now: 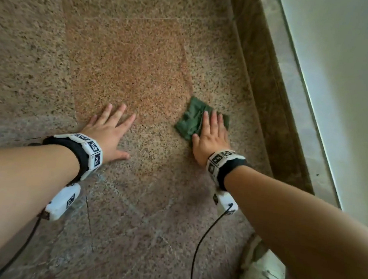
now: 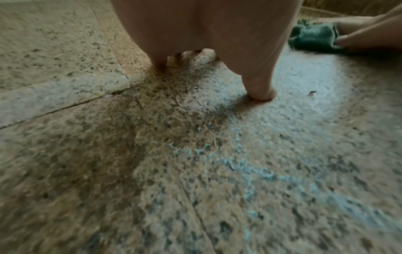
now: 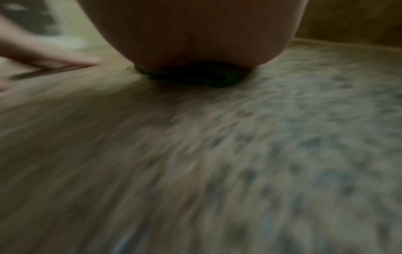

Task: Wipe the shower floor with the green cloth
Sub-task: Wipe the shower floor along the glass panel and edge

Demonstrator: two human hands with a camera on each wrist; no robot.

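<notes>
A crumpled green cloth (image 1: 191, 121) lies on the speckled stone shower floor (image 1: 128, 53), right of centre in the head view. My right hand (image 1: 211, 133) presses flat on its right half, fingers straight and together. My left hand (image 1: 110, 129) rests flat on the bare floor to the left, fingers spread, apart from the cloth. In the left wrist view the cloth (image 2: 313, 37) shows at the upper right under the right hand's fingers (image 2: 356, 38). The right wrist view is blurred; a dark edge of the cloth (image 3: 195, 75) shows under the palm.
A dark stone curb (image 1: 268, 86) and a metal rail (image 1: 307, 98) run along the right, close to the cloth. A pale wall or panel (image 1: 349, 64) rises beyond. My shoe (image 1: 260, 275) is at the lower right. Tile joints cross the floor near the left hand.
</notes>
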